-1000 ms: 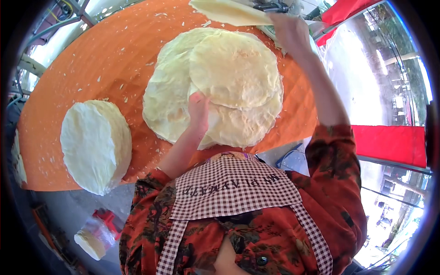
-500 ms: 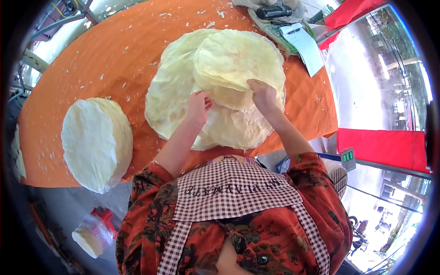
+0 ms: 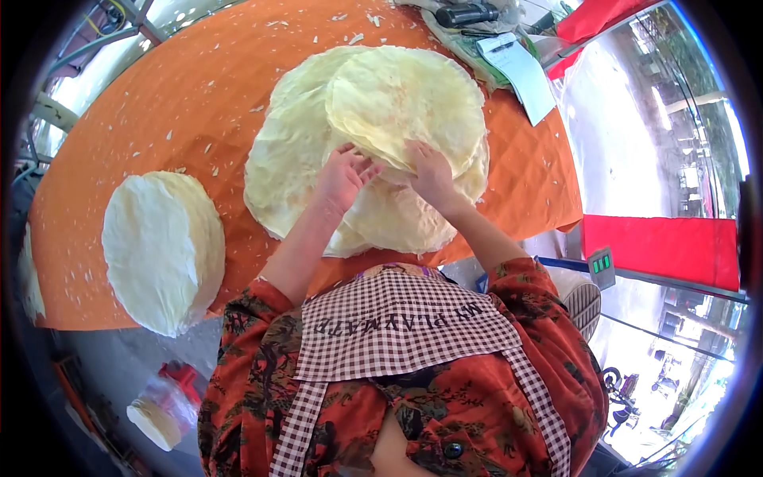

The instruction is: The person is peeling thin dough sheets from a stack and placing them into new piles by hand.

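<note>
A broad pile of thin, pale yellow round flatbreads (image 3: 294, 135) lies in front of me, its sheets overlapping unevenly. On top, toward the far right, rests a smaller round flatbread (image 3: 405, 99) in a few layers, its near edge lifted a little. My right hand (image 3: 433, 176) grips that near edge, with the thumb side hidden against the layers. Close beside it, my left hand (image 3: 343, 179) has its fingers apart and slightly curled at the edge's left part, holding nothing that I can see.
An orange cloth (image 3: 159, 103) covers the table, dotted with pale crumbs. A neat stack of flatbreads (image 3: 151, 246) stands at the left edge. A paper sheet (image 3: 520, 75) and a black cylindrical object (image 3: 466, 14) lie at the far right. A bagged stack (image 3: 155, 421) sits below, left.
My right hand has moved left and nearer my left hand, still at the flatbread's edge. My left hand has opened its fingers and risen slightly toward that edge.
</note>
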A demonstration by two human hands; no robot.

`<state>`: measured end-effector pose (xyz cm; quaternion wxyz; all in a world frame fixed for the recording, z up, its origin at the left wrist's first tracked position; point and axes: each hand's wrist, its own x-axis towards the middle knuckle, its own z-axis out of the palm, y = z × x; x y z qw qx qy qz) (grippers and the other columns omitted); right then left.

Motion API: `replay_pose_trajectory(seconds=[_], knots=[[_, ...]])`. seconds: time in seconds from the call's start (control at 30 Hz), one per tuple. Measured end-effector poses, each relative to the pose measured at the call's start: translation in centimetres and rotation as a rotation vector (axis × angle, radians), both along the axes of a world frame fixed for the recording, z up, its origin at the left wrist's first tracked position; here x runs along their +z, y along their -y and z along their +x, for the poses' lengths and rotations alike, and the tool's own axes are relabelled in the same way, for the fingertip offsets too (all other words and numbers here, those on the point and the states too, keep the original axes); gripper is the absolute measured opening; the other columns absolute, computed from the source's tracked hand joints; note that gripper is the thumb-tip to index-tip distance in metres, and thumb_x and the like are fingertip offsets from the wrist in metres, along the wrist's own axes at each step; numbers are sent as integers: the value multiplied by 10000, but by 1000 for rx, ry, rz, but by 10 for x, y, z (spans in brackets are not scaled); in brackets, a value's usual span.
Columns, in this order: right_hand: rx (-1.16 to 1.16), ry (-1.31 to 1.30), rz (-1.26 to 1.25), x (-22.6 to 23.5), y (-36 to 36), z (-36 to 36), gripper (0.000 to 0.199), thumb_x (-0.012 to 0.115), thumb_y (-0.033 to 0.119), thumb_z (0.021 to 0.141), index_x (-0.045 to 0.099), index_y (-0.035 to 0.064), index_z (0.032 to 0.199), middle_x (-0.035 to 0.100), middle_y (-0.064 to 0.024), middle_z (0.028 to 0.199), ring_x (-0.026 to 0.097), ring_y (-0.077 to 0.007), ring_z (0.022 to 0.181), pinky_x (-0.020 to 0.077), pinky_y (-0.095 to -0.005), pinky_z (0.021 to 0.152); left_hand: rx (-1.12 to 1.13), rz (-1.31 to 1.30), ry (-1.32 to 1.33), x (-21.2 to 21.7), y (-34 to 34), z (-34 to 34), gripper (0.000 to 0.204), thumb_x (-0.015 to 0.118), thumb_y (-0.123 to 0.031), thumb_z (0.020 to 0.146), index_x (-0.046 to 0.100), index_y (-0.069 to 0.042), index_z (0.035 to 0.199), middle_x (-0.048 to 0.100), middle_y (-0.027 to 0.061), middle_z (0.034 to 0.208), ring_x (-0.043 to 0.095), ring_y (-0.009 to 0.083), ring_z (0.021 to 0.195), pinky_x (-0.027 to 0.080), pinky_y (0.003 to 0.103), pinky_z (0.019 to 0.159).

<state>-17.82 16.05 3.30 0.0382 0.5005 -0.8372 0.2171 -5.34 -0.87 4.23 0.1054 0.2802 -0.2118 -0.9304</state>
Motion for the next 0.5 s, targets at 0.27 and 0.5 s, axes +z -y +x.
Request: replay_pose_trajectory(seconds=[0.27,0.5], knots=[[-128,-202,-6,168,42,-188,212,486,176,802,645,39,835,647,-210,847,631,-384,810,503,-469,702,-127,-705,194,-44,-33,-6,519,569,-29,792,368,10,1269,503,117,1197,540,170,914,468,289,766],[-216,761,-504,173,17,-89,261,491,104,844,666,99,1037,671,-167,913,636,-336,899,496,-405,781,43,-467,339,-46,-27,2,210,558,3,778,524,-10,985,536,18,866,519,101,752,432,225,651]])
